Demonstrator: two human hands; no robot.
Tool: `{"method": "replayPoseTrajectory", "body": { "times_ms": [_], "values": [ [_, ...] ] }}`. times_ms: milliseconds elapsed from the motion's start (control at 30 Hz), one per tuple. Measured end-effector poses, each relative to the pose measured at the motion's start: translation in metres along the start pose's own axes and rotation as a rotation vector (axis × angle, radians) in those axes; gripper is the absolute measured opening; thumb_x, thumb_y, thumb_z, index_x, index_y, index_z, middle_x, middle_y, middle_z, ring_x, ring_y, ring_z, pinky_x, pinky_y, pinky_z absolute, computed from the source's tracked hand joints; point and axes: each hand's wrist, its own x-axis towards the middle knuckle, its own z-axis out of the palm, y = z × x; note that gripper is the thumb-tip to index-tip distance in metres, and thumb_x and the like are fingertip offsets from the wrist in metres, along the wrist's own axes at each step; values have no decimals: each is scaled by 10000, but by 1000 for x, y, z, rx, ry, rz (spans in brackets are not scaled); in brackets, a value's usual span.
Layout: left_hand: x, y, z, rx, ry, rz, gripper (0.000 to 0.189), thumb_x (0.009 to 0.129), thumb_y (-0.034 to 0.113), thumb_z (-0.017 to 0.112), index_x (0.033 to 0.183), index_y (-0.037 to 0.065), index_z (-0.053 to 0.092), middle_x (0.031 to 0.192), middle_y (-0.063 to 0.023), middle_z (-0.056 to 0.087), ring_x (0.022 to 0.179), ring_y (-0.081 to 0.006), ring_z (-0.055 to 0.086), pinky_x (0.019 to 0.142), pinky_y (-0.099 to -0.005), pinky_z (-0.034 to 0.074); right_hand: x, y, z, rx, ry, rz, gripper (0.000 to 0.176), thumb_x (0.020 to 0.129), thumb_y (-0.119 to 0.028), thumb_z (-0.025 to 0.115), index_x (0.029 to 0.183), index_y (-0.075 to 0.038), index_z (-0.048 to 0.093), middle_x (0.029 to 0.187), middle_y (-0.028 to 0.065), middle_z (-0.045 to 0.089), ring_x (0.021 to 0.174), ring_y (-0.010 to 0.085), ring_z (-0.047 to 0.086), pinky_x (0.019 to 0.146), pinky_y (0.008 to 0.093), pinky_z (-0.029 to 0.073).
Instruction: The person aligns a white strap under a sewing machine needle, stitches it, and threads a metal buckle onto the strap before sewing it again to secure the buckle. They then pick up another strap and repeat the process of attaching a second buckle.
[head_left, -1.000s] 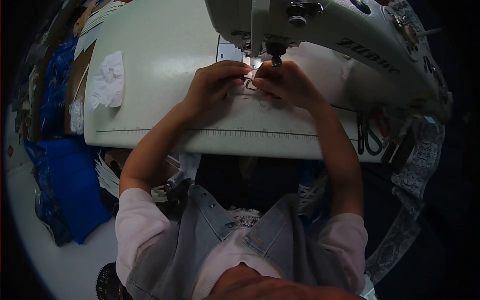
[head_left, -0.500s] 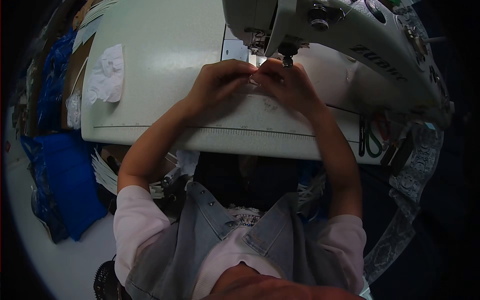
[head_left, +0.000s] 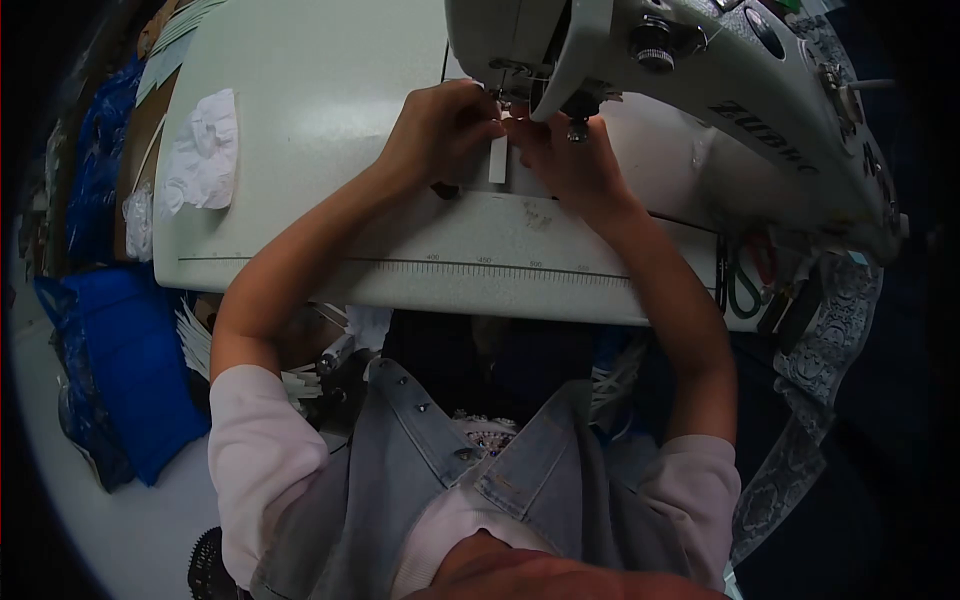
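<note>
A narrow white strip [head_left: 498, 162] lies on the sewing machine bed just in front of the needle area [head_left: 505, 95], its near end pointing toward me. My left hand [head_left: 438, 130] is bent with thumb and fingers closed at the strip's far part, on its left side. From the right, my right hand [head_left: 572, 160] meets it there, its fingers drawn together at the strip's edge beneath the machine head. The fingertips of both hands sit close to the presser foot and are partly shadowed. The sewing machine [head_left: 740, 110] arches over my right hand.
Crumpled white paper [head_left: 203, 152] lies on the table's left side. A printed ruler [head_left: 455, 268] runs along the front edge. Green-handled scissors [head_left: 743, 280] rest at the right. Blue bags [head_left: 130, 370] stand left of the table; lace trim [head_left: 835, 330] hangs at the right.
Both hands have shifted slightly away from me toward the needle, and my left hand has turned. More of the white strip now shows between them. The view has moved a little.
</note>
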Motion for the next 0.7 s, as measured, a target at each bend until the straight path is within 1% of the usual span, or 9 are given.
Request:
{"method": "replayPoseTrajectory", "body": {
  "times_ms": [67, 100, 167, 200, 300, 367, 467, 567, 700],
  "values": [
    [2, -3, 4, -9, 34, 26, 146, 778, 128, 711, 854, 26, 640, 765, -87, 648, 679, -184, 643, 599, -287, 499, 7, -15, -18, 17, -241, 306, 179, 805, -216, 700, 835, -53, 634, 662, 50, 615, 580, 130, 599, 544, 272, 481],
    [2, -4, 7, 57, 113, 122, 145, 777, 134, 712, 839, 30, 633, 739, -82, 649, 655, -190, 643, 584, -292, 500, 9, -16, -22, 17, -251, 314, 179, 805, -216, 700, 835, -53, 634, 662, 50, 615, 580, 130, 599, 544, 272, 481],
    [-1, -3, 12, 120, 179, 203, 146, 777, 141, 713, 824, 33, 626, 713, -78, 650, 631, -197, 643, 568, -296, 501, 7, -16, -28, 196, -495, 439, 202, 788, -256, 689, 787, -61, 636, 682, 89, 635, 666, 270, 629, 571, 354, 475],
    [0, 0, 11, 180, 178, 178, 135, 783, 135, 707, 824, 36, 625, 721, -84, 655, 624, -199, 644, 561, -297, 502, 5, -12, -26, 204, -499, 447, 202, 788, -256, 689, 787, -61, 636, 682, 89, 635, 666, 270, 629, 571, 354, 475],
    [1, 3, 7, 199, 188, 162, 119, 794, 127, 698, 842, 42, 631, 733, -91, 666, 623, -199, 654, 555, -291, 509, 0, -4, -15, 326, -435, 424, 197, 793, -272, 680, 766, -80, 646, 683, 76, 634, 685, 247, 620, 586, 351, 472],
    [0, 1, 7, 147, 198, 159, 117, 799, 126, 694, 859, 45, 636, 738, -91, 673, 628, -198, 662, 557, -284, 515, -5, -7, -3, -64, -167, 170, 163, 808, -239, 694, 798, -87, 635, 654, -12, 616, 545, 167, 613, 486, 284, 485],
    [-3, -5, 6, -32, 233, 115, 133, 801, 133, 696, 888, 44, 647, 767, -94, 688, 686, -198, 684, 591, -272, 536, -2, -2, 13, -135, 65, 119, 140, 807, -264, 656, 746, -139, 666, 582, 49, 590, 532, 231, 590, 456, 327, 443],
    [0, -3, -1, -65, 168, 41, 145, 803, 134, 697, 907, 43, 652, 783, -98, 694, 722, -194, 692, 629, -267, 551, -6, 5, 18, -238, 98, 29, 173, 808, -265, 654, 700, -130, 643, 522, 35, 546, 464, 221, 559, 402, 314, 412],
    [-9, -5, -1, 7, 126, 253, 124, 809, 114, 687, 912, 55, 649, 801, -81, 692, 711, -184, 688, 635, -263, 549, -12, 0, 11, -372, -2, -9, 208, 806, -246, 653, 651, -117, 606, 506, 31, 519, 457, 217, 546, 402, 318, 412]
  ]
}}
